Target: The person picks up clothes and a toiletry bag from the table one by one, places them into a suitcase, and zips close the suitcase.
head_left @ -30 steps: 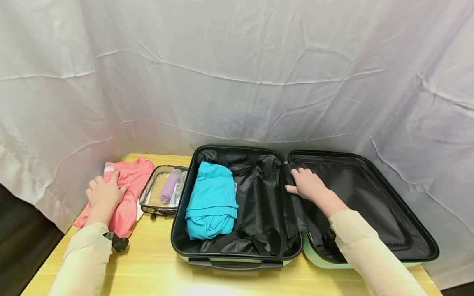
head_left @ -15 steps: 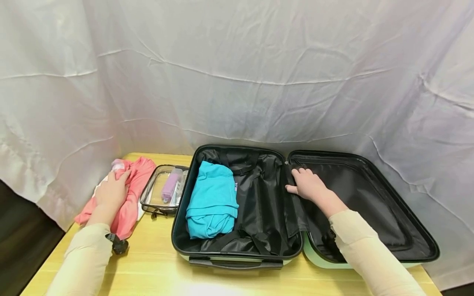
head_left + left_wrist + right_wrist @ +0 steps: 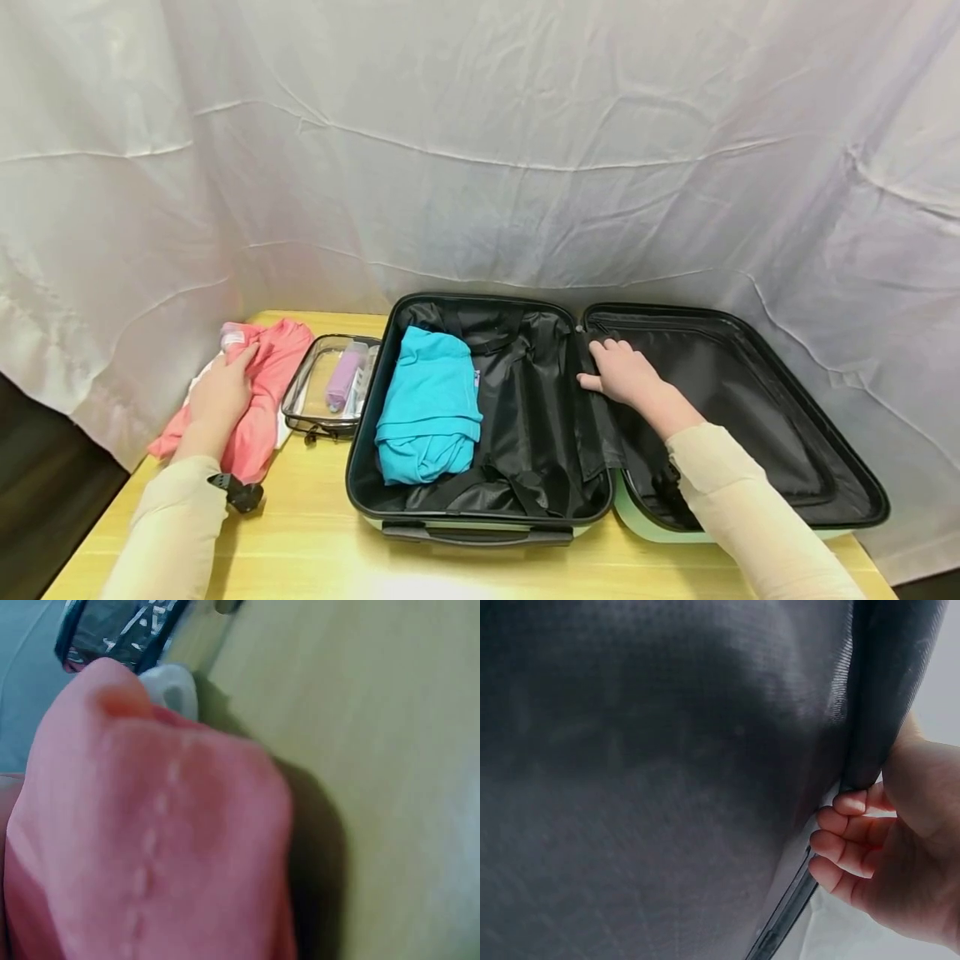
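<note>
A pink garment (image 3: 266, 392) with white parts lies crumpled at the table's left end. My left hand (image 3: 220, 398) grips it from above, fingertips hidden in the cloth; in the left wrist view the pink cloth (image 3: 180, 847) fills much of the picture. To the right lies an unzipped suitcase, its black-lined left half (image 3: 525, 417) holding a folded turquoise garment (image 3: 429, 408). My right hand (image 3: 621, 372) rests on the black fabric strip along the hinge, thumb apart from the fingers. In the right wrist view these fingers (image 3: 844, 851) are loosely bent against the dark lining's edge.
A clear black-edged pouch (image 3: 311, 392) with a purple bottle (image 3: 347, 379) and other small items stands between the pink garment and the suitcase. The right suitcase half (image 3: 735, 408) lies flat open. White curtain (image 3: 480, 167) hangs behind the wooden table (image 3: 300, 542).
My left hand has shifted slightly right and drawn in its fingers, gathering the pink cloth and baring a white part beside it. My right hand has stayed put.
</note>
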Demonstrator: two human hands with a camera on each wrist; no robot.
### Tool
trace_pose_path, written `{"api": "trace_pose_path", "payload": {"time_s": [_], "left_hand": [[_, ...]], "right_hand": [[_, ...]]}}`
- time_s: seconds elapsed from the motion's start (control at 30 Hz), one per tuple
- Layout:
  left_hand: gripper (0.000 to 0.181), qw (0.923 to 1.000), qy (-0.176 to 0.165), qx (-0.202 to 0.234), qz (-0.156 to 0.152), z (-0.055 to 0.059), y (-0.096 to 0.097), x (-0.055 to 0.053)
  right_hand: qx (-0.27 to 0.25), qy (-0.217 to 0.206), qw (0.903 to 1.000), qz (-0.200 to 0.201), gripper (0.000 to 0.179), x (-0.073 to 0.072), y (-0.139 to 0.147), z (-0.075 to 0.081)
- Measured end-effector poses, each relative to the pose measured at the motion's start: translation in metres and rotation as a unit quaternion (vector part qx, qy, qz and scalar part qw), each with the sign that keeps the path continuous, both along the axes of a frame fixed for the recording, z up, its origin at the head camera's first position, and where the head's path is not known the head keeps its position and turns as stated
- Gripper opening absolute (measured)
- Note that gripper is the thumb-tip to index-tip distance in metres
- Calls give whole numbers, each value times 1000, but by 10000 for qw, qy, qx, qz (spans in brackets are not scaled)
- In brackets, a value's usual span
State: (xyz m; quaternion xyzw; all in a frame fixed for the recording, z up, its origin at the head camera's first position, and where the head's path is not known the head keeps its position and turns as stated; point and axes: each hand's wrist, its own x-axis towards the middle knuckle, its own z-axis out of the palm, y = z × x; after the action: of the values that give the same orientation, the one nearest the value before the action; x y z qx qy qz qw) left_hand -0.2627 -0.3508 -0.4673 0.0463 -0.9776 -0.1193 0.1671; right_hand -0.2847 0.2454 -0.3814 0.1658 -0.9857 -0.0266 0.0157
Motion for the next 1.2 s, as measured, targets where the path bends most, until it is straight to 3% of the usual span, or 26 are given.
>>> {"api": "trace_pose_path", "payload": {"time_s": [0.23, 0.4, 0.73, 1.2], "left_hand": [[54, 9982, 90, 459, 374, 4, -2, 1], [55, 9967, 148, 710, 373, 13, -4, 5], [52, 9924, 762, 876, 406, 46, 2, 11], [53, 9874, 1179, 1028, 251, 87, 15, 21]], "right_hand": [[-3, -48, 10000, -4, 59, 1, -2, 2], [13, -14, 10000, 5, 59, 2, -3, 3], [53, 59, 10000, -20, 59, -1, 0, 1], [93, 20, 9999, -47, 59, -1, 1, -1]]}}
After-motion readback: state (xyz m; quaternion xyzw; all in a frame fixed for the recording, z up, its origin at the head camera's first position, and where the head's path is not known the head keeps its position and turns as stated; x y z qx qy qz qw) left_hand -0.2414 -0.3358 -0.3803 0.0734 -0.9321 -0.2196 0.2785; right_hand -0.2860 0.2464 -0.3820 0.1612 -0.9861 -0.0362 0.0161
